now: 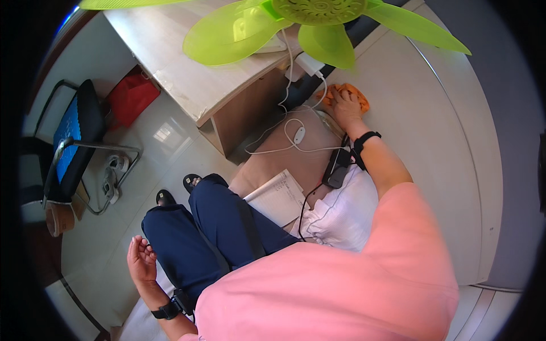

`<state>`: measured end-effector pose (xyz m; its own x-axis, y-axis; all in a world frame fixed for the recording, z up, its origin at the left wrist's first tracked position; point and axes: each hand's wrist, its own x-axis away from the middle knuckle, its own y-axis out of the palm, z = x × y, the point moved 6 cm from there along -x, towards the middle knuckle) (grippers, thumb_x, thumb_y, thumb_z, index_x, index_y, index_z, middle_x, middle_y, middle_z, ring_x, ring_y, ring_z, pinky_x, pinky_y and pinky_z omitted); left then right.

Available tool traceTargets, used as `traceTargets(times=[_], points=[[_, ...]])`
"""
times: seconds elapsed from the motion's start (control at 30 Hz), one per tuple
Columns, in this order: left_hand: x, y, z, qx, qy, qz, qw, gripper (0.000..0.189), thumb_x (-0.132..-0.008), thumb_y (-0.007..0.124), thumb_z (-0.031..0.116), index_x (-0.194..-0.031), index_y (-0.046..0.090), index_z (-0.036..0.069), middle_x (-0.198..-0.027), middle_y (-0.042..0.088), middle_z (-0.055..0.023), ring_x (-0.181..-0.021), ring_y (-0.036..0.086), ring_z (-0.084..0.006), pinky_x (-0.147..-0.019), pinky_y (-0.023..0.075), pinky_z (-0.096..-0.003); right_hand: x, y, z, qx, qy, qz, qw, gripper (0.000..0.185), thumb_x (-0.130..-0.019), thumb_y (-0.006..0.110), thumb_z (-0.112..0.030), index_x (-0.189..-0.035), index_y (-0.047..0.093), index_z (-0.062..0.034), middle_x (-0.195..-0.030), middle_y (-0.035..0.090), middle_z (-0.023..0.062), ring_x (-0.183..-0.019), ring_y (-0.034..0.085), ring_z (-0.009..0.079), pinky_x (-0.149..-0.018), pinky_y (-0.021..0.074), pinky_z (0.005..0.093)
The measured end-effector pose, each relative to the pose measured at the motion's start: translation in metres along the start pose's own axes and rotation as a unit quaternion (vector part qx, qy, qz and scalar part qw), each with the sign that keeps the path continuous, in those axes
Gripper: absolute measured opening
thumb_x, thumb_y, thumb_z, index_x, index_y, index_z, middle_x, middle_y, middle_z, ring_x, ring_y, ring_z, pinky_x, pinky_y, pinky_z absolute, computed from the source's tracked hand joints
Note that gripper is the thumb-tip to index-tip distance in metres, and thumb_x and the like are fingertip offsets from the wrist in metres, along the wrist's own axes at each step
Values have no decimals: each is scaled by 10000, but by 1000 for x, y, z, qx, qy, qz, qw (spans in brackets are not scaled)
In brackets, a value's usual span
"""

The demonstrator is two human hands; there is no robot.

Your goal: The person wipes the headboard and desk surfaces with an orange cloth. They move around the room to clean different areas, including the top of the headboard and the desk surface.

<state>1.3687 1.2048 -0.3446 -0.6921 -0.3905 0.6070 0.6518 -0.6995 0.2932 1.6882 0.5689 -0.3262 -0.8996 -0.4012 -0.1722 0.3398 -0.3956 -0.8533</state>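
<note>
My right hand (346,110) is on a bunched orange cloth (360,99), pressing it against the pale panel (409,111) on the right. The fingers lie over the cloth and hide part of it. Beside my left thigh, my left hand (143,261) is raised with its fingers loosely bent and nothing seen in it. Below my right wrist lies a black power strip (337,164) with a plug and cables. A white cable with an inline switch (299,135) crosses the brown cushion (273,160). An open notebook (281,197) bearing handwriting lies by my knee.
Green fan blades (230,36) hang over the top of the view. A wooden desk (179,55) stands ahead, with a white power adapter (310,64) near its edge. White fabric (354,213) is bunched at my side. To the left are a black chair (91,111), a red bag (134,98) and shoes (110,185).
</note>
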Motion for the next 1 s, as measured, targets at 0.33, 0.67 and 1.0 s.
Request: traceTargets(times=[0.33,0.67,1.0], points=[[-2,41,6,-25,17,-62,998,179,-970,529,265,-978,601,102,-814,611,8,-677,548,-88,-569,437,-210,37,-59,49,79,58,74,992,204,-782,546,-168,-923,677,-100,-1365,506,11,-1061,481,225,-850,370,389],[13,3,-3,-36,18,10,999,168,-970,536,270,-968,597,114,-808,619,16,-654,562,-80,-567,449,-213,36,-46,35,84,3,47,995,288,-790,532,-154,-1029,682,-96,-1363,500,30,-1097,474,245,-870,372,414],[18,-25,2,3,51,-14,999,169,-967,535,270,-972,597,114,-814,600,11,-685,531,-94,-581,418,-209,34,-24,27,71,-3,21,997,337,-796,530,-186,-1088,668,-90,-1315,529,39,-1150,468,253,-919,368,443]])
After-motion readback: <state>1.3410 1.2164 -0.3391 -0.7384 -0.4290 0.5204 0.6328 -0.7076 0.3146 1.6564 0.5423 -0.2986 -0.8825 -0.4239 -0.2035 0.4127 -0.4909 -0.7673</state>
